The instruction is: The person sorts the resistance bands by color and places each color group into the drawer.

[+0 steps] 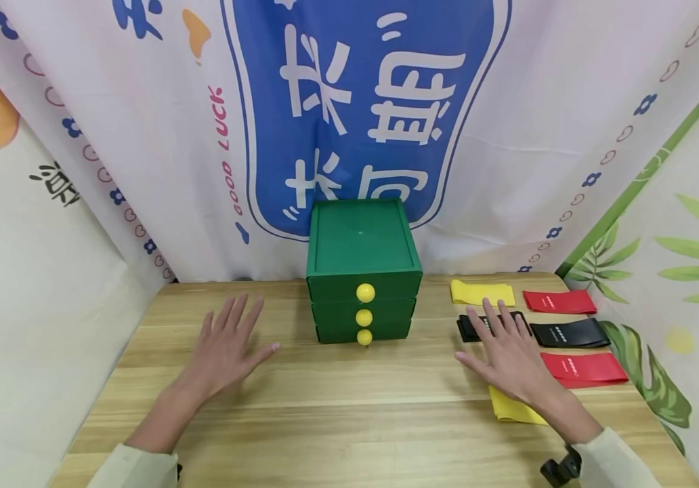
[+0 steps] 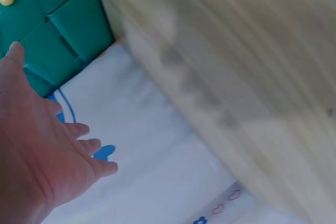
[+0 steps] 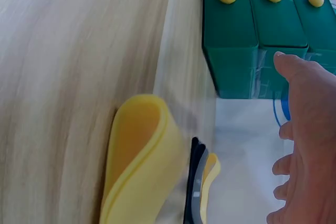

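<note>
A green box of three stacked drawers [image 1: 363, 240] stands at the back middle of the table, each drawer front bearing a yellow knob [image 1: 364, 316]. To its left, my left hand [image 1: 223, 356] is held over the wood with fingers spread and nothing in it. My right hand [image 1: 508, 359], also spread and holding nothing, is over the right side of the table. It partly covers a folded black band [image 1: 470, 329] and the front yellow band [image 1: 511, 407]. That yellow band [image 3: 139, 161] looks looped in the right wrist view.
More flat folded bands lie at the right: a yellow band [image 1: 482, 293], a red band [image 1: 559, 301], a black band [image 1: 571, 333] and another red band [image 1: 587, 367]. A printed curtain [image 1: 191, 169] hangs right behind the wooden table [image 1: 337, 420].
</note>
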A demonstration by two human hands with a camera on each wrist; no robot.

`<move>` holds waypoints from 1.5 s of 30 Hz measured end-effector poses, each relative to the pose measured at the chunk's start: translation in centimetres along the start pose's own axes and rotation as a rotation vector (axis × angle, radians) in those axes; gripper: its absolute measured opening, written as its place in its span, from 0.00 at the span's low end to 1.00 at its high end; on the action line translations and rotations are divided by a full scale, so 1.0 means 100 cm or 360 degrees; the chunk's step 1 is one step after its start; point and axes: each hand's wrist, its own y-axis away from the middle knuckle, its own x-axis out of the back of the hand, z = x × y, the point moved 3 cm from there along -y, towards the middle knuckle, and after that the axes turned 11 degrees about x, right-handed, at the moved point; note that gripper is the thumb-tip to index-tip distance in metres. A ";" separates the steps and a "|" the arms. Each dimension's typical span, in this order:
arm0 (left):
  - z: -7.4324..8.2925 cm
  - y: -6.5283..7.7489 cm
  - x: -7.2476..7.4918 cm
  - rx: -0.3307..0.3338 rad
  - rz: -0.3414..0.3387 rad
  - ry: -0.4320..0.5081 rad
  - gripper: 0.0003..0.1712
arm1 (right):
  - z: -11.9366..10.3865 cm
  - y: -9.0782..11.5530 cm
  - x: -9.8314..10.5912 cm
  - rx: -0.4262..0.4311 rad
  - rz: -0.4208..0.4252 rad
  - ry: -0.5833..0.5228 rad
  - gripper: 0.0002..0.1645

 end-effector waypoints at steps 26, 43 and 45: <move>0.028 -0.052 0.061 -0.0187 0.0005 0.0106 0.50 | -0.055 -0.009 0.032 0.0202 0.0096 -0.0470 0.54; 0.057 -0.089 0.083 -0.0255 0.0008 0.0346 0.45 | -0.091 -0.031 0.043 0.0237 0.0264 -0.0911 0.43; 0.060 -0.092 0.085 -0.0259 -0.0011 0.0358 0.46 | -0.095 -0.035 0.043 0.0253 0.0292 -0.1027 0.41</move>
